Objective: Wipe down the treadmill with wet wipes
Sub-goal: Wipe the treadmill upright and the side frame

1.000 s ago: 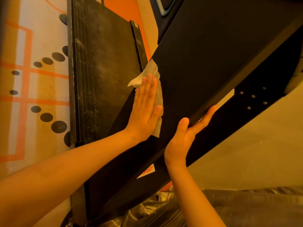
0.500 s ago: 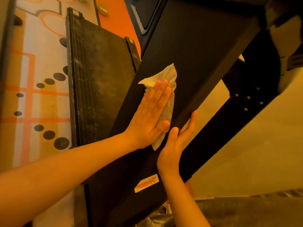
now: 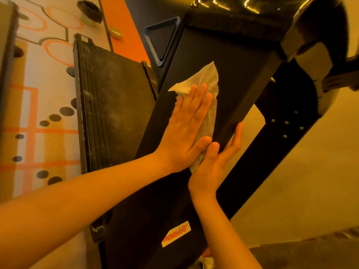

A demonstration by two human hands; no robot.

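Left hand (image 3: 186, 131) spread flat, pressing the crumpled white wet wipe (image 3: 206, 82) onto the treadmill's slanted black panel (image 3: 239, 74); right hand (image 3: 215, 162) open along its edge. Dusty black deck (image 3: 116, 105) and orange-lined floor (image 3: 33, 117) below.

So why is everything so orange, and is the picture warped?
Head view: warm amber light tints everything, even the white wipe and the wall. Head view: glare spots gleam on the glossy console top. Head view: the wide-angle lens swells the near left forearm; the left hand looks sharp, barely blurred.
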